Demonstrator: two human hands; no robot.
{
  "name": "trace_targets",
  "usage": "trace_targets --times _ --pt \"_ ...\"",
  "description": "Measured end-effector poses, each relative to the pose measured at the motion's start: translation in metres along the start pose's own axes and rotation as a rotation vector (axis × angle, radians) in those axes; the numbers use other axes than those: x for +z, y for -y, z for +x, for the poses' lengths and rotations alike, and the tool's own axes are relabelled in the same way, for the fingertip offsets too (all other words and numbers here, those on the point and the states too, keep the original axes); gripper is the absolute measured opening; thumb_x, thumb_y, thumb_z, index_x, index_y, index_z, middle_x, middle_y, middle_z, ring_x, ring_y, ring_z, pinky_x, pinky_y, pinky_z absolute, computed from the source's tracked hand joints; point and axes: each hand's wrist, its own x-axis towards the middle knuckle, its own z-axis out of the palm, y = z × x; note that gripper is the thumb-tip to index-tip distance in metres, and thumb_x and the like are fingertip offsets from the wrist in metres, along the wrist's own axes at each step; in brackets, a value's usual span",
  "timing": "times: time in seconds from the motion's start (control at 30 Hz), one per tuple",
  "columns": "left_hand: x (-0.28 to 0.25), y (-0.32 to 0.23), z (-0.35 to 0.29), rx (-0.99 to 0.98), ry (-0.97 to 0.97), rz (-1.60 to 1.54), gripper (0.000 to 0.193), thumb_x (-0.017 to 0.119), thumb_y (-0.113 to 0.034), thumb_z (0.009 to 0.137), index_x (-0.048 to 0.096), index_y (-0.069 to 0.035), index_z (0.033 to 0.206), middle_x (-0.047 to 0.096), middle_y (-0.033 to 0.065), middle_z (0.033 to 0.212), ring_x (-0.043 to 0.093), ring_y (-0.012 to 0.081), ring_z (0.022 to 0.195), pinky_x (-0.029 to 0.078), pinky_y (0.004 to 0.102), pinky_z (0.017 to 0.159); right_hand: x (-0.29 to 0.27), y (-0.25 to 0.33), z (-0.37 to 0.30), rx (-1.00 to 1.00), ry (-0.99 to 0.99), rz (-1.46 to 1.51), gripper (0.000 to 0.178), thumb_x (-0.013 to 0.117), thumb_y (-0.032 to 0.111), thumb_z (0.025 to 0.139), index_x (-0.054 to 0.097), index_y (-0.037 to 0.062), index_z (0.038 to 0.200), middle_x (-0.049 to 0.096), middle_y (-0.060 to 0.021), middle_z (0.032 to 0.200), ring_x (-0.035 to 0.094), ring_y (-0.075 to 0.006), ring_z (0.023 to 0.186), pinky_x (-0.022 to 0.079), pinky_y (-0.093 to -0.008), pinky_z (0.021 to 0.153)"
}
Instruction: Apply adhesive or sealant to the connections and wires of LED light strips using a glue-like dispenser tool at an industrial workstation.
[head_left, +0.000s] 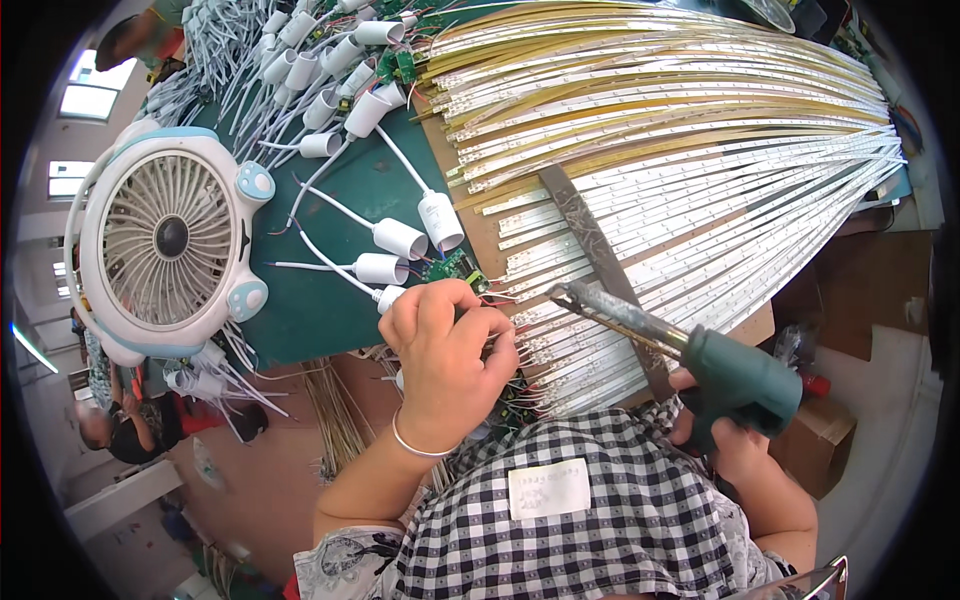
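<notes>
My right hand (pixel 738 448) is wrapped round a dark green soldering gun (pixel 745 382), whose metal barrel points left over the ends of the LED strips (pixel 690 205). My left hand (pixel 445 352) is closed in a pinch beside those strip ends; its fingers hide what they hold. Just beyond them lies a small green circuit board (pixel 455 268) with thin wires. White cylindrical lamp caps (pixel 438 220) with white cables lie next to it. A flat dark metal bar (pixel 598 240) rests across the strips.
A white and blue fan (pixel 172 238) stands at the left on the green tabletop (pixel 330 325). More lamp caps and cables (pixel 300 70) are heaped at the far left. A cardboard box (pixel 815 440) sits low at the right. Another person (pixel 135 425) is at the left, farther off.
</notes>
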Motion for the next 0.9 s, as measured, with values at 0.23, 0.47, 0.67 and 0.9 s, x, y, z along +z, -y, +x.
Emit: trace_targets --times 0.23,0.47,0.67,0.9 --pt "0.004 0.000 0.001 -0.021 -0.026 0.036 0.015 0.074 -0.011 0.062 0.062 -0.015 0.071 0.049 0.0013 0.095 0.043 0.0253 0.098 0.027 0.0390 0.086 -0.007 0.003 0.000 0.026 0.126 -0.339 0.039 0.058 0.005 0.077 0.057 -0.0023 0.115 0.064 -0.0125 0.099 0.065 -0.0191 0.073 0.051 -0.0319 0.072" --pt "0.004 0.000 0.003 -0.055 0.007 0.034 0.015 0.074 -0.010 0.061 0.062 -0.015 0.068 0.048 0.0010 0.095 0.044 0.0266 0.099 0.028 0.0402 0.087 -0.015 -0.018 -0.006 -0.307 0.221 -0.808 0.049 0.068 0.004 0.072 0.054 -0.0025 0.118 0.059 -0.0149 0.112 0.060 -0.0271 0.101 0.046 -0.0356 0.088" --pt "0.004 0.000 0.004 -0.076 0.015 0.021 0.015 0.074 -0.010 0.060 0.062 -0.015 0.067 0.049 0.0001 0.093 0.044 0.0273 0.102 0.027 0.0408 0.088 -0.009 -0.019 -0.005 -0.220 0.196 -0.734 0.054 0.073 0.006 0.070 0.052 -0.0024 0.119 0.055 -0.0153 0.119 0.057 -0.0273 0.106 0.044 -0.0347 0.091" --pt "0.003 0.000 0.005 -0.085 0.029 0.017 0.015 0.074 -0.009 0.059 0.062 -0.015 0.066 0.049 -0.0003 0.093 0.043 0.0275 0.102 0.027 0.0410 0.089 -0.010 -0.019 -0.006 -0.065 0.202 -0.711 0.054 0.074 0.009 0.070 0.054 -0.0009 0.119 0.052 -0.0152 0.120 0.054 -0.0280 0.109 0.043 -0.0353 0.092"
